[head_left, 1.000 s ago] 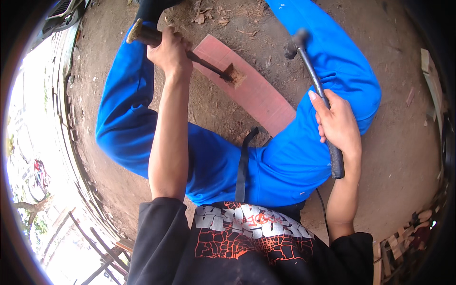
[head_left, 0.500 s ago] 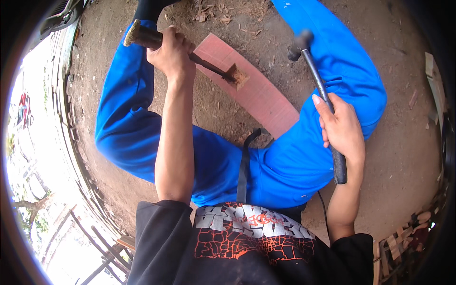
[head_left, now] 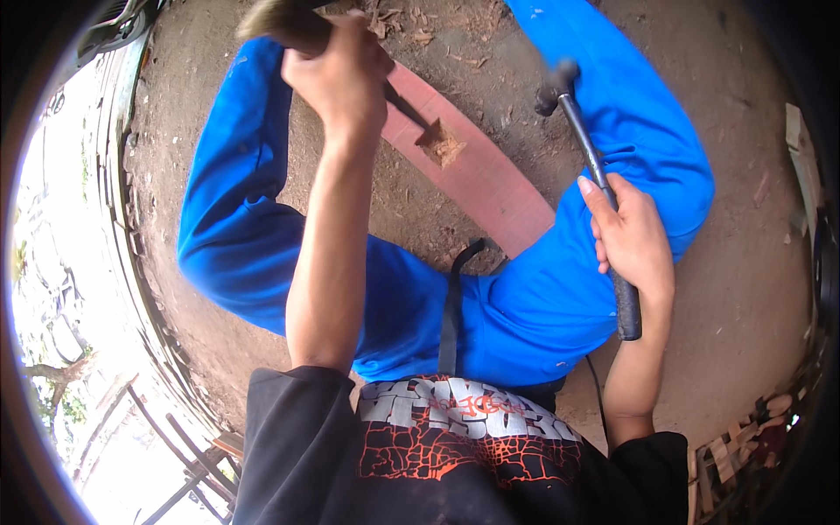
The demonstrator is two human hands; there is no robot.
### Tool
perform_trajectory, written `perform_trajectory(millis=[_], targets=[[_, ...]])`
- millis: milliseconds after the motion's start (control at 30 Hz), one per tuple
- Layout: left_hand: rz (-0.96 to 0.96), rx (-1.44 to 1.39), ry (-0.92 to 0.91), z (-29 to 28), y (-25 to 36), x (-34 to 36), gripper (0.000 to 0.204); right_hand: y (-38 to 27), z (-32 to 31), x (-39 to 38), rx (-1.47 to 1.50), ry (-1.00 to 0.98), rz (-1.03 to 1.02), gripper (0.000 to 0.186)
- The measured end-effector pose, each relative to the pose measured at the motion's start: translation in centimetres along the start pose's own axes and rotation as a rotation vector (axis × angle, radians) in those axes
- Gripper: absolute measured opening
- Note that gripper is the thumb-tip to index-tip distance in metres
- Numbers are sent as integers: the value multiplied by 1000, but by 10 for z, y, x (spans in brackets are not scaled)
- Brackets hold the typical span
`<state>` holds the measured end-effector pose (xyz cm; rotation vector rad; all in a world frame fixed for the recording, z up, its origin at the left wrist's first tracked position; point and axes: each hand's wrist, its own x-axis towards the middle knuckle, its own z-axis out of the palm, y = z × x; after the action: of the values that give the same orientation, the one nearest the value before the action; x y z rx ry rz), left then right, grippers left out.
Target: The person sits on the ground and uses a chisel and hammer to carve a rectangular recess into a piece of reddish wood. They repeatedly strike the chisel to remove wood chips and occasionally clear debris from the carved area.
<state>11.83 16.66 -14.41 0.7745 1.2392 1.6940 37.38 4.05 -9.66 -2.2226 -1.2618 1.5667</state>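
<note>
My left hand [head_left: 341, 83] is closed around the handle of a chisel [head_left: 406, 108], with the wide, pale butt of the handle sticking out past my fist at the upper left. The chisel's tip sits in a square-cut recess [head_left: 444, 147] in a reddish wooden board [head_left: 499, 197], and the tip itself is hidden in the hole. Lighter bare wood shows in the recess. My right hand [head_left: 632, 232] grips a hammer [head_left: 581, 131] by its dark handle. The hammer's head is raised over my right shin, away from the chisel.
My legs in blue trousers [head_left: 232, 236] spread on either side of the board, whose near end meets my right thigh. Wood chips [head_left: 420, 38] lie on the dirt ground beyond it. Wood offcuts [head_left: 726, 459] are piled at the lower right. A dark strap [head_left: 451, 324] hangs at my waist.
My left hand has shifted right and tilted the chisel more upright, its tip staying in the recess. The right hand and hammer have hardly moved.
</note>
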Motion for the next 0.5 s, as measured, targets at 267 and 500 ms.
perform_trajectory(millis=[267, 500], targets=[[149, 100, 54, -2, 3, -6, 19, -1, 2, -1, -5, -15, 24, 39], [96, -78, -12, -15, 34, -6, 21, 2, 4, -1, -1, -1, 27, 37]])
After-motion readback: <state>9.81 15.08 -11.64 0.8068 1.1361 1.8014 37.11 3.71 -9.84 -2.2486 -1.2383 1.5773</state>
